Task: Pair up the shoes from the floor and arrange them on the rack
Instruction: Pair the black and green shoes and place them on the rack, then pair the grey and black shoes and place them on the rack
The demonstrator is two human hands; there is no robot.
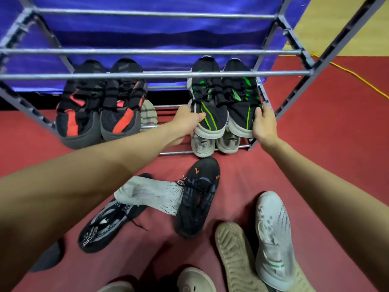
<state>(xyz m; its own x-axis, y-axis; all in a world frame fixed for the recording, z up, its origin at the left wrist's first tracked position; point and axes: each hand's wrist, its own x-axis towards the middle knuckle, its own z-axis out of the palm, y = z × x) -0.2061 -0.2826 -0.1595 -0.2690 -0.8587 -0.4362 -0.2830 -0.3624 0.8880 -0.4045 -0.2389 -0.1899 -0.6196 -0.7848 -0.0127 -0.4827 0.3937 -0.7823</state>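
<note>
Head view: left hand [188,119] and right hand [264,120] gripping the heels of two black-and-green sneakers [223,102], side by side on the metal shoe rack [160,75]. Black-and-red pair [101,106] alongside. On the red floor [315,154]: black sneaker [197,199], white sneaker [271,234].

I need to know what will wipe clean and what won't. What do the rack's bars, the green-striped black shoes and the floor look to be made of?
Rack bars: likely metal tubing, smooth silver-grey with a dull sheen. Green-striped black shoes: uppers look like knit fabric, going by the matte woven texture; soles pale, probably rubber or foam. Floor: dark red, matte and even, possibly carpet or a mat; the weave is too fine to tell.
</note>
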